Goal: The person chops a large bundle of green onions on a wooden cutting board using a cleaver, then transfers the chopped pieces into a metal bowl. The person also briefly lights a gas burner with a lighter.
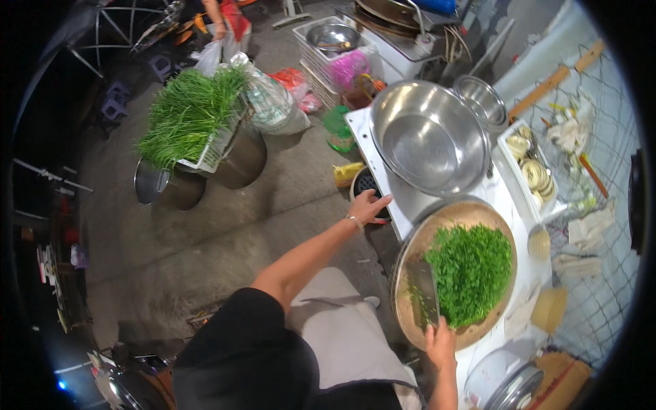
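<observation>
My right hand (441, 342) grips the handle of a cleaver (425, 292), its broad blade flecked with green bits. The blade lies over the left part of a round wooden chopping board (474, 212), beside a heap of chopped green herbs (471, 274). My left hand (368, 208) is empty with its fingers apart, at the left edge of the white table (405, 207); whether it touches the edge I cannot tell. Beyond the board stands a large stainless steel basin (428, 138) with nothing in it.
A white tray (544, 209) and several small containers line the table's right side. Left on the floor, metal pots (243, 161) carry a plastic basket (209, 156) of long green chives (192, 115). A stuffed woven sack (277, 102) stands nearby. Another person's hand (219, 31) shows at the top.
</observation>
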The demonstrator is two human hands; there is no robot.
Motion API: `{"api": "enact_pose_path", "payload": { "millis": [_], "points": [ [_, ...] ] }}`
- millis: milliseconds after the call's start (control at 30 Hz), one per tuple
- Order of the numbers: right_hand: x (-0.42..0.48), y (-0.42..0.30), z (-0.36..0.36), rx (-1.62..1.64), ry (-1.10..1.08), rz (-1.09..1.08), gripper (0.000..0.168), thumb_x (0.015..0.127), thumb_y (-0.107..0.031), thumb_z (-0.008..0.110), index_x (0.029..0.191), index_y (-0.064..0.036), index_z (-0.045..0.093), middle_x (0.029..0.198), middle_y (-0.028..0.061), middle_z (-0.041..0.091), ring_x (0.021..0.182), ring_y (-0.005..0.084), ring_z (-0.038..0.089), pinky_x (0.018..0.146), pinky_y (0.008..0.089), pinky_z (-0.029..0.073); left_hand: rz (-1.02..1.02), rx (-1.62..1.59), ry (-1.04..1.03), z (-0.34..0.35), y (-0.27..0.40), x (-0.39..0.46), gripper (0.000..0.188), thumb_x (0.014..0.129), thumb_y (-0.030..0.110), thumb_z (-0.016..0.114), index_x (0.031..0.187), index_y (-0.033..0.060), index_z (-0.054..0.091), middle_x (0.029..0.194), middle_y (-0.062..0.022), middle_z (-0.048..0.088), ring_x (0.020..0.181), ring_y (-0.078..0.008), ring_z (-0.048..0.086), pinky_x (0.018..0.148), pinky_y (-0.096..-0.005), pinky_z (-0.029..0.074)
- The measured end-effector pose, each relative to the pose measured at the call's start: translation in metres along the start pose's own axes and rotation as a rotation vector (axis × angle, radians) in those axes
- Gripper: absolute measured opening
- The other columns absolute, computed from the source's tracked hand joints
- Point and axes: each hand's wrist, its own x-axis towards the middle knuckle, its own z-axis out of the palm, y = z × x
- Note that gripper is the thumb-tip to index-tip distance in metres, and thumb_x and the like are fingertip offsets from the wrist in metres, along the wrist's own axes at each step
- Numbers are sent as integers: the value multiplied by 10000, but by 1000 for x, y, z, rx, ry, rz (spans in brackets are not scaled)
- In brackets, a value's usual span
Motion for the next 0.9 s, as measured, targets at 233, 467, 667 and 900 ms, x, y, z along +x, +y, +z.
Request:
{"api": "enact_pose_path", "payload": {
  "millis": [233, 467, 667, 900],
  "points": [
    [-31, 40, 16, 286, 279, 164, 295, 965, -92, 530, 1213, 67, 547, 890, 209, 626, 719, 335, 599, 665, 453, 467, -306, -327, -58, 46, 42, 81, 974, 731, 480, 833, 1419, -62, 406, 1423, -227, 385, 966, -297, 532, 702, -491, 655],
    [-41, 20, 24, 194, 417, 32, 201, 965, -61, 523, 1117, 67, 552, 774, 183, 670, 601, 315, 646, 592, 456, 506, -270, -447, 104, 88, 86, 88, 537, 818, 223, 779, 1225, -56, 567, 1352, -249, 506, 1167, -458, 597, 747, -583, 630],
    [-16, 27, 10, -27, 145, 81, 202, 957, -118, 558, 1070, 50, 553, 843, 275, 688, 787, 487, 661, 681, 521, 511, -254, -563, 168, 93, 87, 121, 272, 808, 14, 616, 1073, -34, 576, 993, -206, 652, 870, -358, 698, 690, -574, 634],
    [-28, 83, 8, 464, 297, 117, 281, 978, -168, 581, 1146, 58, 583, 926, 271, 673, 846, 426, 649, 784, 486, 505, -43, -442, 107, -47, 39, 10, 300, 781, 101, 658, 1056, -17, 640, 1030, -164, 657, 904, -336, 681, 805, -494, 603]
  ]
}}
